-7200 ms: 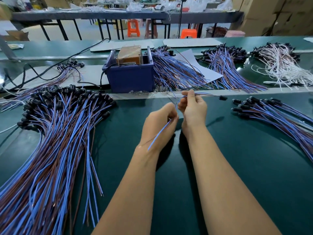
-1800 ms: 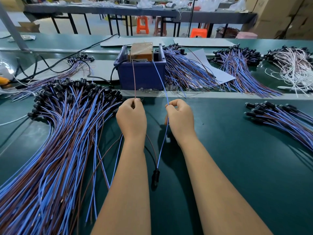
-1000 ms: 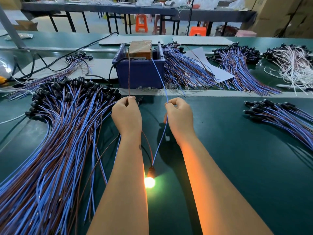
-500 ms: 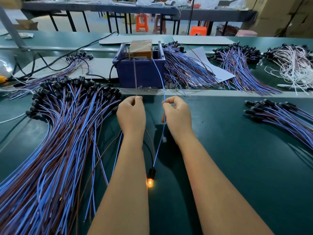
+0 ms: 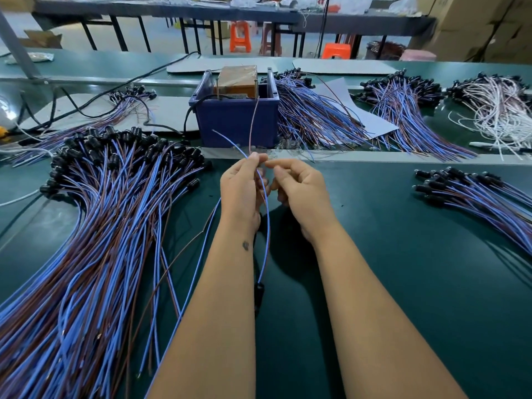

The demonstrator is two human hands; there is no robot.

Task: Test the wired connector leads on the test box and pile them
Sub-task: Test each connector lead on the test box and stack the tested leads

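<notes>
My left hand [image 5: 240,194] pinches the thin blue-and-brown wired lead [image 5: 267,226], its black connector [image 5: 259,292] dangling toward me, my right hand [image 5: 299,194] half-curled beside it holding nothing I can see, nearer the small pile of tested leads [image 5: 472,194] lying rightward.

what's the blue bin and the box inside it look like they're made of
Blue bin: looks like moulded plastic, with a uniform matte colour and thick rim. Box inside: brown, seemingly cardboard wrapped in clear tape, judging by the glossy wrinkled sheen; the material under the tape is uncertain.
</notes>
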